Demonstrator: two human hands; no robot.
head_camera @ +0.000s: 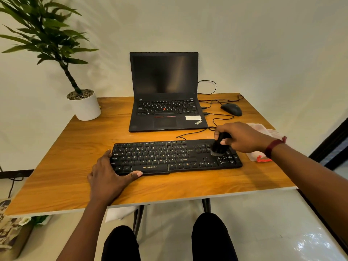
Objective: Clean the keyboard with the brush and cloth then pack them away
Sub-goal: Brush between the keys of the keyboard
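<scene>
A black keyboard (pixel 169 157) lies across the near middle of the wooden table (pixel 75 166). My right hand (pixel 243 136) grips a black brush (pixel 218 146), whose bristles touch the keys at the keyboard's right end, near the number pad. My left hand (pixel 109 176) rests on the keyboard's left end, fingers spread over the corner and thumb lying along the front edge. A pale pink cloth (pixel 260 129) with a red trim lies on the table right of the keyboard, partly hidden behind my right wrist.
An open black laptop (pixel 163 95) stands behind the keyboard with cables running right to a black mouse (pixel 231 109). A potted plant in a white pot (pixel 86 108) stands at the back left corner. My knees show below the table's front edge.
</scene>
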